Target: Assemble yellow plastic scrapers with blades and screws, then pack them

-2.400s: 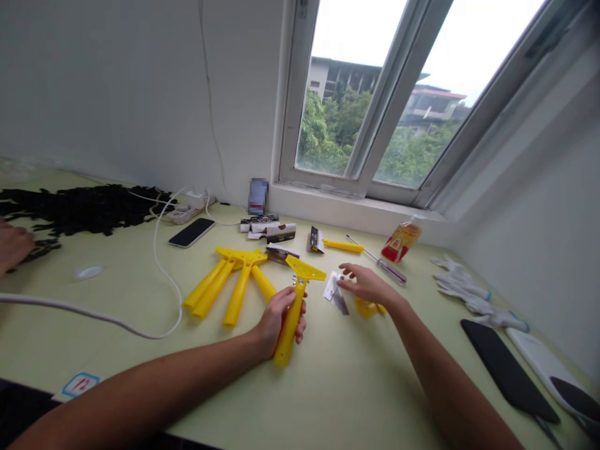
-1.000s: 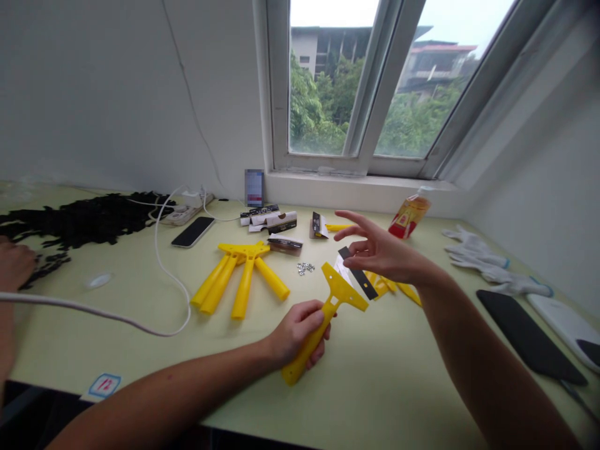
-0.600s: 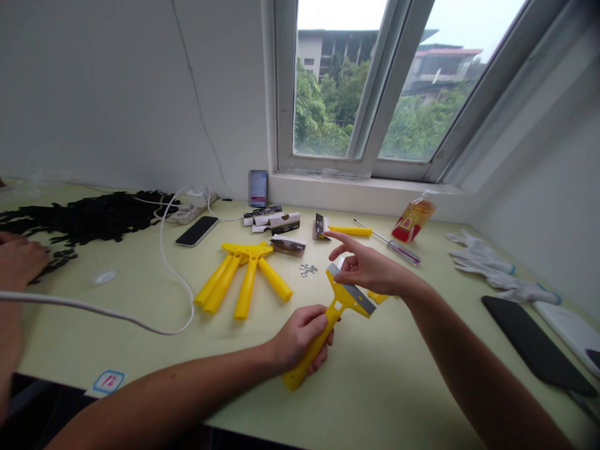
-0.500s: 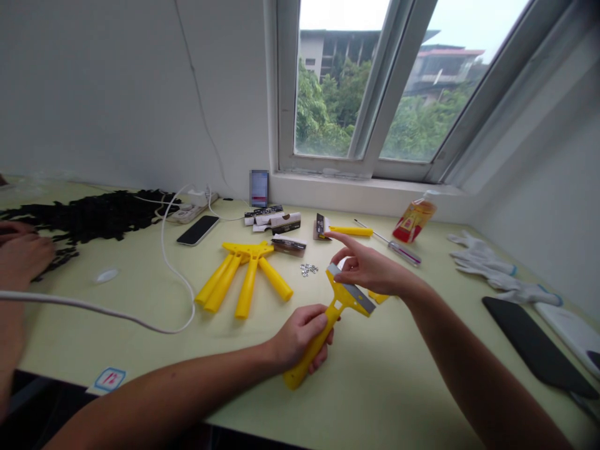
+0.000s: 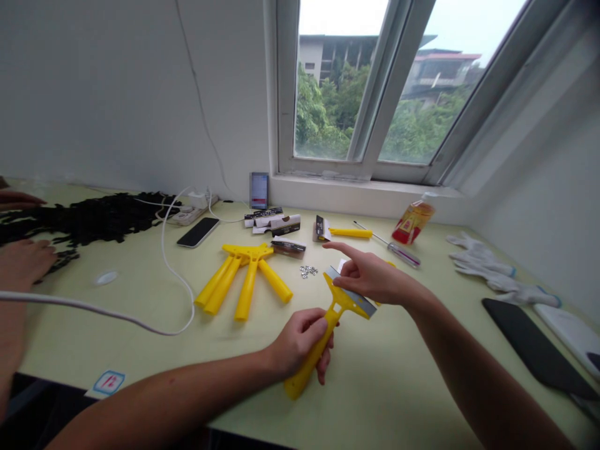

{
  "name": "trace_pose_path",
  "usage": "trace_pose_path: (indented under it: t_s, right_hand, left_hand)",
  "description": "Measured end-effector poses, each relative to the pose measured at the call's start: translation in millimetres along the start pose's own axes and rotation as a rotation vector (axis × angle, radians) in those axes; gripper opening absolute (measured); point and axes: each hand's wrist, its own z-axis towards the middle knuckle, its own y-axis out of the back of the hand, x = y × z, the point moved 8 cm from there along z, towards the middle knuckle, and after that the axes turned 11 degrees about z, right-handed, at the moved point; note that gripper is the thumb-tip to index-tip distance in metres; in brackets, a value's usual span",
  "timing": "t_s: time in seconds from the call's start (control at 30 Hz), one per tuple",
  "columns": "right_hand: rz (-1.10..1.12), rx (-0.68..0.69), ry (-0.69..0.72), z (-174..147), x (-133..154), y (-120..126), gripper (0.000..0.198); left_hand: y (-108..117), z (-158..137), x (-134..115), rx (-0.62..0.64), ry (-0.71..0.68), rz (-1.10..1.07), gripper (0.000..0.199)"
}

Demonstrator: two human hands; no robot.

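My left hand [image 5: 302, 340] grips the handle of a yellow plastic scraper [image 5: 307, 365], held tilted above the green table [image 5: 384, 387]. A grey metal blade [image 5: 357, 298] lies along the scraper's wide head. My right hand [image 5: 375, 278] pinches that blade against the head, its index finger stretched out to the left. Several more yellow scraper handles [image 5: 244, 281] lie fanned out on the table to the left. A small heap of metal nuts [image 5: 308, 270] sits just behind the scraper head.
Blade packets [image 5: 274, 222], a dark phone [image 5: 197, 232], a white cable [image 5: 164, 275], a screwdriver [image 5: 391, 247], an orange bottle [image 5: 412, 222], white gloves [image 5: 492, 275] and a black flat case [image 5: 529, 347] lie around. Another person's hands [image 5: 21, 262] work a black heap [image 5: 94, 212] at left.
My right hand picked a blade off the table, carried it to the scraper head and now presses it there. My left hand lifted and tilted the scraper.
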Motion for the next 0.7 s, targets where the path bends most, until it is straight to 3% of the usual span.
trace_pose_path:
  t_s: [0.17,0.3,0.5,0.7]
  right_hand:
    - [0.136,0.029,0.036,-1,4,-8,0.066]
    - [0.302,0.09,0.06,4,6,-28,0.067]
    - [0.356,0.13,0.071,11,7,-51,0.062]
    - [0.337,0.14,0.082,9,8,-50,0.049]
  left_hand:
    - [0,-1,-1,0.061,0.033,-0.117,0.027]
    - [-2,1,0,0.105,0.048,-0.201,0.031]
    - [11,2,-5,-0.1,0.072,-0.057,0.04]
    - [24,0,-9,-0.219,0.113,0.096,0.047]
